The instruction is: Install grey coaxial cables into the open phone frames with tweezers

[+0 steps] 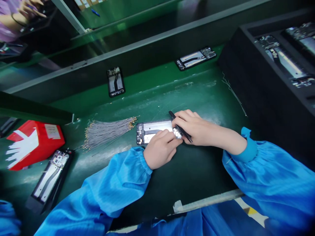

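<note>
An opened phone body (155, 127) lies flat on the green table (192, 95), its right end partly covered by both hands. My left hand (162, 147) rests on its lower edge with the fingers bent together near the right end; what they pinch, if anything, is hidden. My right hand (194, 126) is closed around black tweezers (171, 114), which slant across the phone's right end. Just left of the phone lies a fanned bundle of thin grey cables (105, 132) with gold-coloured tips.
Two opened phones (116, 82) (196, 59) lie along the back. Black tray (231, 65) with phones stands right. Red box (46, 144) and stacked phones (50, 180) are left. Loose wires (233, 93) lie near the tray. Another person's hand (27, 13) shows top left.
</note>
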`<state>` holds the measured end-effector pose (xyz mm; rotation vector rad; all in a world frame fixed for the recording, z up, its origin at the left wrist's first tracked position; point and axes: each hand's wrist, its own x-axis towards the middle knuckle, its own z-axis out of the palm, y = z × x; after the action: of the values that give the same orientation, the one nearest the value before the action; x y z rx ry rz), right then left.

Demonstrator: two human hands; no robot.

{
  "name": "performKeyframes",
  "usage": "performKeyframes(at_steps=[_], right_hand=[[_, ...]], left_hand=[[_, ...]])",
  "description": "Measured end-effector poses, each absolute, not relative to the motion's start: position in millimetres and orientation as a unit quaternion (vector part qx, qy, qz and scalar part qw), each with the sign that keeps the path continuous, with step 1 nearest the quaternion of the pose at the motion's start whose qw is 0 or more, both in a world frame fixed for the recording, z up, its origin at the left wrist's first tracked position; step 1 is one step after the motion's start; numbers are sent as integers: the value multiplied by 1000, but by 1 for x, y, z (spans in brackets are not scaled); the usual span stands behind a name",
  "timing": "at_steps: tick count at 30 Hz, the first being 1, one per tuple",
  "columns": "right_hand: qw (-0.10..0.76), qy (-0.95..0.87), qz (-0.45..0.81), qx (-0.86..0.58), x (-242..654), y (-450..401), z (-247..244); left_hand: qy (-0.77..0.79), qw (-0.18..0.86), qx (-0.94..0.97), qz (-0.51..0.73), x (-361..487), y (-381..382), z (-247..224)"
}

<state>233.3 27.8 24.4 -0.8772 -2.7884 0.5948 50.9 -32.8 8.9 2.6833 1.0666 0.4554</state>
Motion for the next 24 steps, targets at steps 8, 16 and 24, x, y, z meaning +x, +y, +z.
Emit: performKeyframes(at_steps=[8, 16, 24], right_hand=[[107, -926, 243, -267, 242, 34, 17], [93, -927, 229, -283, 238, 34, 19], [51, -926, 215, -306, 231, 34, 25]], left_hand=[[304, 179, 918, 180, 21, -19, 6], [300, 175, 918, 191, 24, -18, 4], [294, 172, 917, 209, 23, -19, 3]])
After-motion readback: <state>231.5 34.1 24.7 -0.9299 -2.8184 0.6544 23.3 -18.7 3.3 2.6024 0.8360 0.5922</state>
